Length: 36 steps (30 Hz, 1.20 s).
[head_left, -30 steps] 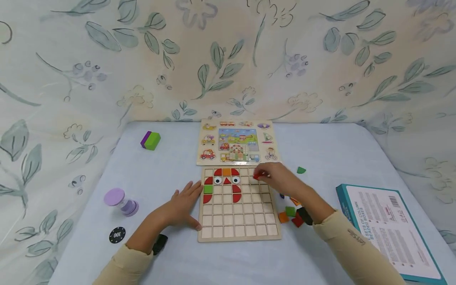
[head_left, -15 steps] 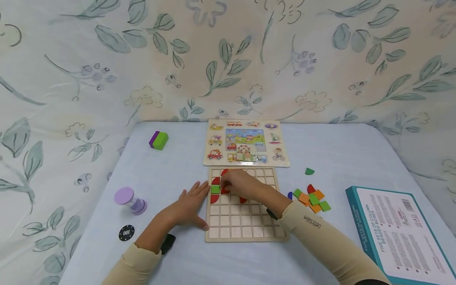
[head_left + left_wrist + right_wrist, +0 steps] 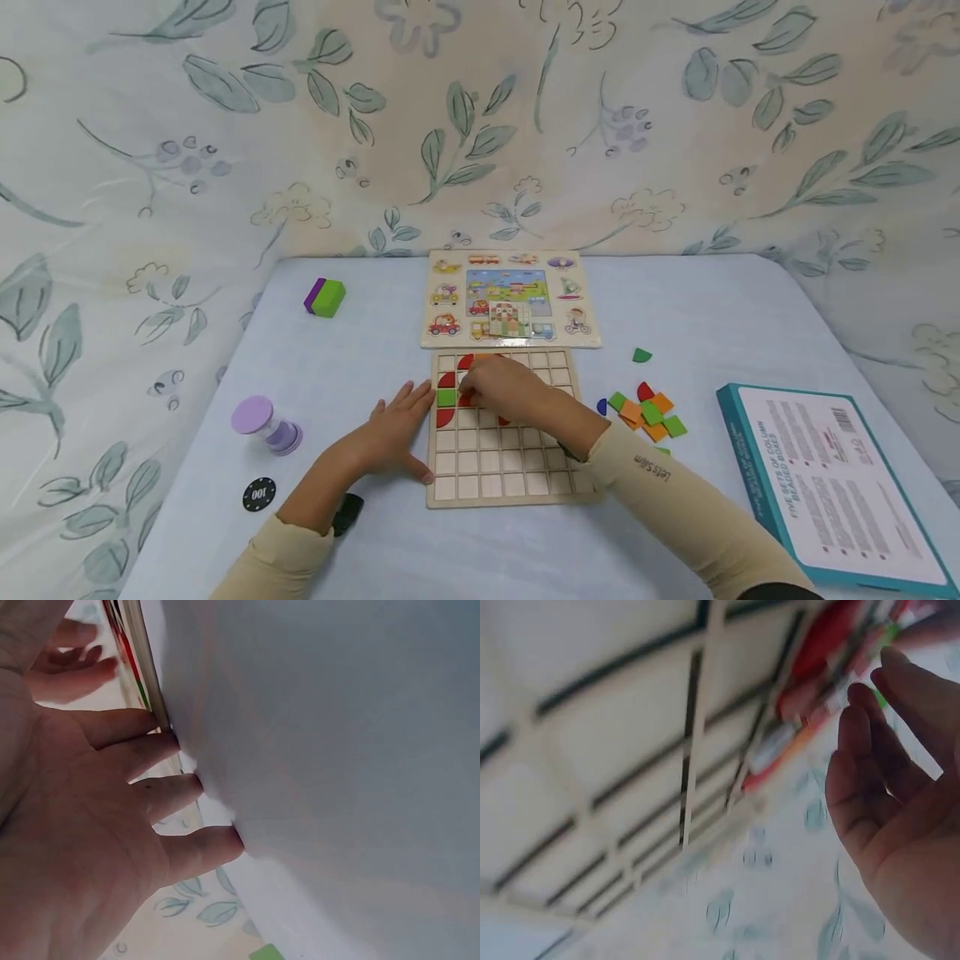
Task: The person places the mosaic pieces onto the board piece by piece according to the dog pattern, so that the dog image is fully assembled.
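A wooden grid board lies in the middle of the table, with red quarter-circles and a green square in its upper cells. My left hand rests flat beside it, fingers spread, fingertips and thumb touching its left edge. In the left wrist view those straight fingers meet the board's side. My right hand reaches over the upper left cells, its bent fingertips at a red quarter-circle piece. The right hand covers several placed pieces. Blur in the right wrist view hides the exact contact of the fingers.
Behind the board lies a vehicle picture puzzle with a small pattern card on it. Loose coloured pieces lie to the right, near a teal box. Left stand a purple spool-shaped object, a black chip and green-purple blocks.
My right hand has carried a red piece from the board's upper right to its upper left cells and stays there. My left hand keeps its place at the edge.
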{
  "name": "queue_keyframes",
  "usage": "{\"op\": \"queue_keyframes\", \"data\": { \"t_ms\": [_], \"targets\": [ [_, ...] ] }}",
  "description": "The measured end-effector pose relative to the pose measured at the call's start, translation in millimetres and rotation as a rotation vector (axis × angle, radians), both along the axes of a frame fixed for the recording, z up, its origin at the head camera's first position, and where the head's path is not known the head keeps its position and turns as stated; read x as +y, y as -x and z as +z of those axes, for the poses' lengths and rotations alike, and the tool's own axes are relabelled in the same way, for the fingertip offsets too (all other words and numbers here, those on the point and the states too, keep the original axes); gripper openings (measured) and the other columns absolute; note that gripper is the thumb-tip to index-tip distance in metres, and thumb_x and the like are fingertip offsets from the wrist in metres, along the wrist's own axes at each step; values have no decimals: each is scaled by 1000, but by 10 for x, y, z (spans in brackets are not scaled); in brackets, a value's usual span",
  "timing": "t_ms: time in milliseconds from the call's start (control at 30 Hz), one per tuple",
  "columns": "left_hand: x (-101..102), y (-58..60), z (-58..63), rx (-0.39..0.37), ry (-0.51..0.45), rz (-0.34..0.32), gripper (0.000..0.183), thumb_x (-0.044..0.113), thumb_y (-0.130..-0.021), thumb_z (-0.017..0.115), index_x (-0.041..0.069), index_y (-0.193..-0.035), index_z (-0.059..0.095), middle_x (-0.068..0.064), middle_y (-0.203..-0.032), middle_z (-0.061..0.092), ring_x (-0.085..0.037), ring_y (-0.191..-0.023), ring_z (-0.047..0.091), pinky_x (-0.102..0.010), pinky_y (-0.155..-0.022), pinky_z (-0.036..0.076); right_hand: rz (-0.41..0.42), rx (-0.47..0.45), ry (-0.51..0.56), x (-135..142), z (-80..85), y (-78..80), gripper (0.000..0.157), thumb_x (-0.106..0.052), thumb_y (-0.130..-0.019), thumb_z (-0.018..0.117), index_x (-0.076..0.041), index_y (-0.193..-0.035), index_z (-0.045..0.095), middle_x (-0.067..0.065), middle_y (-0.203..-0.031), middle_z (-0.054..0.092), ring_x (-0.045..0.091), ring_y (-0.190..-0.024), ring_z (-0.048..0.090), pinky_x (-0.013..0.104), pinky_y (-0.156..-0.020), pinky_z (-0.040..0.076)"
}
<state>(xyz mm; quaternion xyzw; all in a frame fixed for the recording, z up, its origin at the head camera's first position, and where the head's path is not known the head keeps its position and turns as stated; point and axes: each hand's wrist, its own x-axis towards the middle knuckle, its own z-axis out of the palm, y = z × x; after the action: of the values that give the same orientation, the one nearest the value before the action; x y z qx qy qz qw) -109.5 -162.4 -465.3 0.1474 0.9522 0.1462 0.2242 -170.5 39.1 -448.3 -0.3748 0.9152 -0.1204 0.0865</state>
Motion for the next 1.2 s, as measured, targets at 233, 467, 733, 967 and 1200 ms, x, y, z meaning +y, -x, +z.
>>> {"op": "queue_keyframes", "data": {
  "t_ms": [233, 467, 733, 967, 1200],
  "targets": [
    [-16, 29, 35, -13, -6, 17, 119, 46, -50, 84, 15, -145, 20, -2, -152, 12, -27, -139, 0, -61, -105, 11, -340, -23, -139, 762, 335, 34, 17, -20, -86, 62, -7, -97, 65, 1, -84, 64, 14, -70, 58, 28, -58, 48],
    [-59, 23, 83, -1, -11, 11, 116, 44, -51, 84, 12, -144, 23, -4, -152, 14, -29, -139, 2, -62, -104, 12, -559, -164, -479, 1577, 300, -14, 26, -22, -83, 64, -1, -96, 58, 6, -66, 52, 19, -58, 49, 27, -51, 43],
    [-24, 8, 61, -26, -20, 15, 116, 44, -51, 84, 14, -145, 22, -3, -152, 13, -27, -139, 1, -61, -105, 11, -568, -200, -432, 1758, 184, -64, 22, -17, -81, 66, -2, -94, 57, 5, -68, 53, 18, -61, 49, 27, -54, 45],
    [-32, 3, 41, -10, -16, -3, 117, 47, -52, 83, 15, -145, 20, -2, -152, 13, -27, -139, 0, -60, -106, 11, -556, -28, -336, 1524, 153, -29, 27, -13, -75, 71, -2, -93, 56, 7, -71, 52, 19, -61, 49, 28, -53, 47],
    [-31, 21, 14, 4, -21, -13, 117, 47, -53, 83, 14, -145, 19, -3, -152, 12, -28, -139, 1, -60, -106, 11, -195, -5, -31, 500, 165, -213, 20, -19, -76, 70, -15, -94, 63, -5, -84, 60, 10, -71, 52, 23, -63, 47]
  ]
}}
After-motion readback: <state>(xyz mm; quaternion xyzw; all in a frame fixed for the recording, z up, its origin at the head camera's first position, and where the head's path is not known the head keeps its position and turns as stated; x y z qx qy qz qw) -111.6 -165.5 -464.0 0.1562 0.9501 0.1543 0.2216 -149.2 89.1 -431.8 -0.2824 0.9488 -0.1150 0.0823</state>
